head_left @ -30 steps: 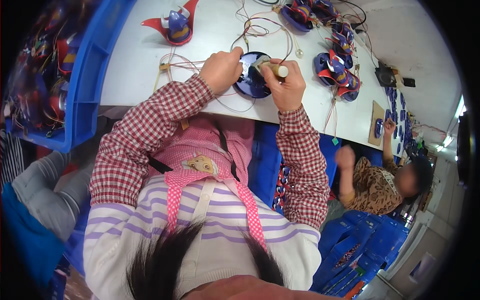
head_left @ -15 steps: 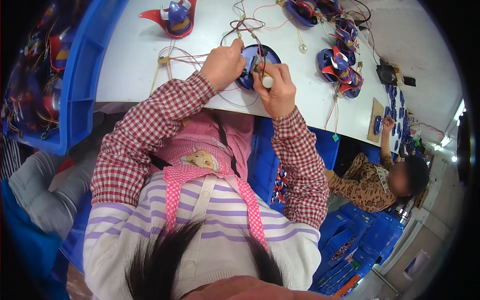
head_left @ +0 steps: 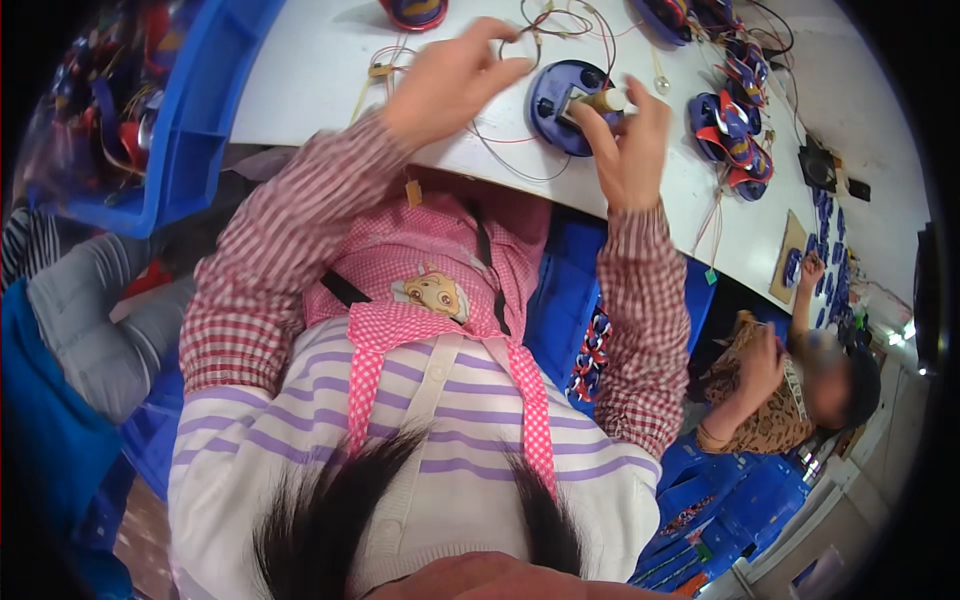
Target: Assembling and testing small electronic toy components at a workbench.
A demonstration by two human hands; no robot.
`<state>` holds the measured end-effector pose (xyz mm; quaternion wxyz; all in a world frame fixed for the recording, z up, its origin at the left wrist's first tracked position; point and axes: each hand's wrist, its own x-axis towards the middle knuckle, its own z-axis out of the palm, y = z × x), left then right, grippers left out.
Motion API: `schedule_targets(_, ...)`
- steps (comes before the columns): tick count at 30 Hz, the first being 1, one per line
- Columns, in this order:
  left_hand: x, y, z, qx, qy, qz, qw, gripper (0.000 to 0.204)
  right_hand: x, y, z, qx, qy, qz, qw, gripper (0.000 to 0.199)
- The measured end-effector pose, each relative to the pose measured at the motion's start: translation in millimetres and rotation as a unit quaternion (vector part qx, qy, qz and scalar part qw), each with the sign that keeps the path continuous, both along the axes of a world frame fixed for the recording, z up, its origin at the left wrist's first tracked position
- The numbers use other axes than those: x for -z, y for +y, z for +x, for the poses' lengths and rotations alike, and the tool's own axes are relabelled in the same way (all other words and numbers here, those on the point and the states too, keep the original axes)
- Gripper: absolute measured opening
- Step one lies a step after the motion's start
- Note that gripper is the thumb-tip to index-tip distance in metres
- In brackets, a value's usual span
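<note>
A round blue-purple plastic housing (head_left: pixel 548 126) lies on the white table in front of me, its hollow inside facing up. Across it rests a short tan cylinder with a pale end (head_left: pixel 606 99); its exact kind is unclear. My right hand (head_left: pixel 632 158) is over the housing's right side, thumb and fingers apart around the cylinder, the thumb close to or touching it. To the left of the housing, my left hand (head_left: pixel 447 88) hovers slightly blurred, empty, with thumb and forefinger spread. Thin red and black wires (head_left: pixel 548 22) run from the housing toward the far side.
A blue crate (head_left: pixel 180 150) of wired parts stands at the left. Red-and-blue horned figures (head_left: pixel 735 130) with wires lie to the right, and another red-and-blue piece (head_left: pixel 415 12) at the far edge. A small bulb (head_left: pixel 661 84) lies between. A co-worker (head_left: pixel 770 400) sits at the right.
My left hand has come off the housing and moved away leftward. My right fingers have spread from around the cylinder. The whole view has shifted; the co-worker has raised a hand.
</note>
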<state>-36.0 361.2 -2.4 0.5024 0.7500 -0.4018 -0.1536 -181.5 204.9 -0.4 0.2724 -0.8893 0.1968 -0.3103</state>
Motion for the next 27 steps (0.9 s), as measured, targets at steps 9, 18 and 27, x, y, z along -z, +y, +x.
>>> schedule_targets(9, 40.3, 121.9, -76.2, -0.059, 0.129, 0.131, 0.981, 0.013, 58.3, 126.3, -30.4, -0.165, 0.058, 0.198, 0.965, 0.025)
schedule_targets(18, 42.3, 119.3, -76.4, -0.048, 0.249, 0.042, 0.966, 0.010, 59.2, 133.5, -17.6, -0.193, 0.079, 0.477, 0.854, 0.019)
schedule_targets(27, 51.7, 141.7, -63.8, -0.103, 0.149, 0.012, 0.983, 0.023, 34.4, 123.4, -6.5, -0.217, 0.137, 0.332, 0.908, 0.020)
